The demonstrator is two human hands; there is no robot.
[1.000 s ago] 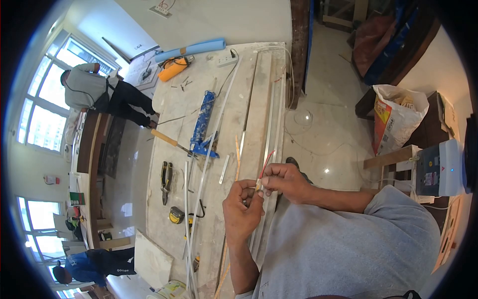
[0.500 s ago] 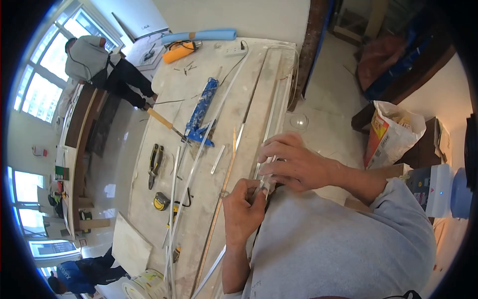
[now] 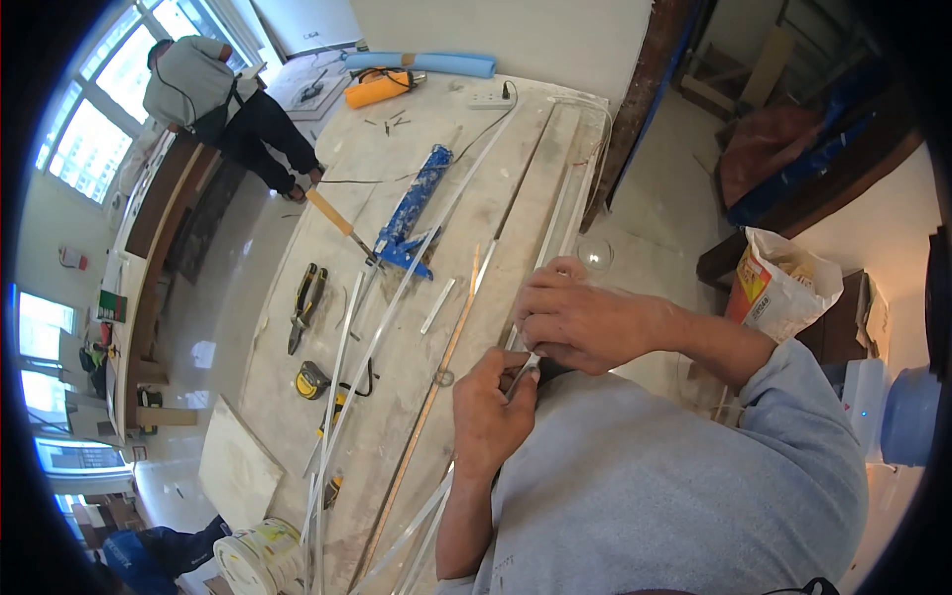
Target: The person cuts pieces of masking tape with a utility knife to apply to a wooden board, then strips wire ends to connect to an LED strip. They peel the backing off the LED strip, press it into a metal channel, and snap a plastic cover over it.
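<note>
My left hand [image 3: 491,412] is closed in a pinch, thumb and fingers gripping a thin whitish strip [image 3: 533,363] close to my body. Just above it, my right hand [image 3: 580,315] curls its fingers over the same strip, covering most of it. Left of my hands, a narrow wooden strip [image 3: 458,332] and long white strips [image 3: 402,288] lie lengthwise on the worktable [image 3: 416,397]. A short white piece [image 3: 437,305] rests between them. The far end of the strip in my hands is hard to make out.
On the table lie a blue caulking gun [image 3: 415,208], pliers [image 3: 307,307], a tape measure [image 3: 311,381], an orange power tool [image 3: 379,89] and a power strip [image 3: 489,100]. A bucket [image 3: 256,560] stands at the lower left. One person [image 3: 203,84] stands beyond; another [image 3: 149,560] is lower left.
My right hand's fingers have curled in more tightly over the strip, near my left hand. The view has shifted slightly, and the person at lower left shows less.
</note>
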